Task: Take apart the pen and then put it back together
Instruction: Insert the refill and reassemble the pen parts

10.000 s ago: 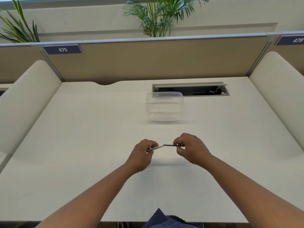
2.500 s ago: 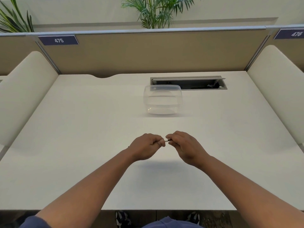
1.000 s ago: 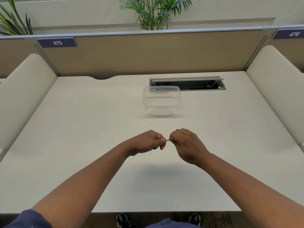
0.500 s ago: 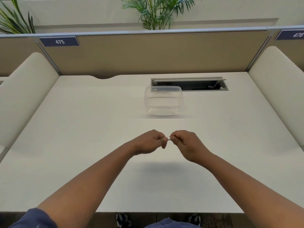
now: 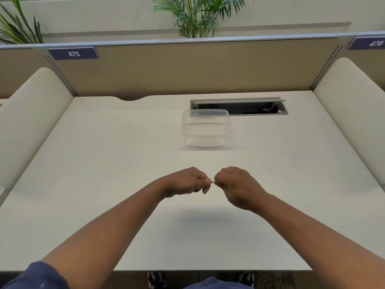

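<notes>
The pen is held above the desk between both hands, its long axis running 9 to 3 o'clock; only a short pale section shows in the gap, so neither hand is nearer. The left hand is fisted around one end and the right hand pinches the other. Compared with ten seconds ago, when a long stretch of barrel was exposed between separated hands, the hands now nearly touch, which suggests the parts are being pushed together; the clear container sits at 12 o'clock.
</notes>
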Available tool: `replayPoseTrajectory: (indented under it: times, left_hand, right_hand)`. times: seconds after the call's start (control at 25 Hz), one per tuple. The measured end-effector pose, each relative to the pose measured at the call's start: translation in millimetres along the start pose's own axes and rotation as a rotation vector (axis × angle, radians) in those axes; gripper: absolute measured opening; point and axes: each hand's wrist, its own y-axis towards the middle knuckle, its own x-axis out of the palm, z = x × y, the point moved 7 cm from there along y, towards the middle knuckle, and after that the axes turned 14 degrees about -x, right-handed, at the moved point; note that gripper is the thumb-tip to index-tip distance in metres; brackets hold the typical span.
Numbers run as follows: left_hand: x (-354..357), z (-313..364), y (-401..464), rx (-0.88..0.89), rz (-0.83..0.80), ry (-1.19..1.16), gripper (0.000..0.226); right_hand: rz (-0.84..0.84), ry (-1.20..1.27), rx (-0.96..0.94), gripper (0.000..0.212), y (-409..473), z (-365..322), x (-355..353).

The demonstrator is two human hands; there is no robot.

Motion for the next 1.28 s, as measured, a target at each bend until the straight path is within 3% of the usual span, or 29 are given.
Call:
replayPoseTrajectory:
  times: [0.12, 0.2, 0.28, 0.32, 0.4, 0.48, 0.56, 0.84, 0.96, 1.12, 1.28]
  left_hand:
    - [-1.9, 9.3, -1.7, 0.031, 0.296, 0.292, 0.035]
    - [0.5, 16.2, -4.4, 0.057, 0.465, 0.592, 0.032]
    - [2.2, 15.9, -2.6, 0.055, 0.449, 0.631, 0.031]
    - [0.0, 11.9, 0.0, 0.032, 0.386, 0.543, 0.032]
    - [-4.6, 4.2, 5.2, -0.001, 0.224, 0.247, 0.034]
    - [-6.8, 1.8, 5.8, -0.001, 0.095, 0.026, 0.036]
    - [-5.3, -0.4, 5.8, -0.004, 0.001, -0.062, 0.035]
    - [0.6, 3.3, 0.1, -0.028, -0.190, -0.192, 0.035]
    - [2.5, 4.2, -1.9, -0.030, -0.191, -0.175, 0.035]
    - [1.6, 7.4, -3.3, 0.007, -0.077, -0.100, 0.035]
    - [-1.1, 13.0, -5.7, 0.024, 0.136, 0.081, 0.040]
  right_hand:
    - [-0.041, 0.677, 0.581, 0.027, -8.5, 22.4, 13.2]
    - [-0.165, 0.946, 0.821, 0.028, -16.3, 23.0, 21.7]
    - [-0.268, 0.828, 0.760, 0.029, -14.7, 23.9, 18.4]
    - [-0.265, 0.693, 0.671, 0.029, -11.7, 23.6, 15.3]
    - [-0.133, 0.458, 0.503, 0.021, -6.7, 23.6, 6.6]
    - [0.074, 0.409, 0.367, 0.007, -5.8, 21.5, -2.0]
    - [0.186, 0.377, 0.264, 0.010, -7.0, 21.4, -7.1]
    - [0.317, 0.185, -0.020, 0.012, -7.9, 6.0, -18.0]
    - [0.302, 0.080, -0.072, 0.009, -7.9, 0.5, -20.2]
    - [0.278, 0.023, -0.068, 0.008, -8.7, -1.8, -20.9]
    - [0.195, 0.286, 0.271, 0.015, -11.0, 11.4, -9.9]
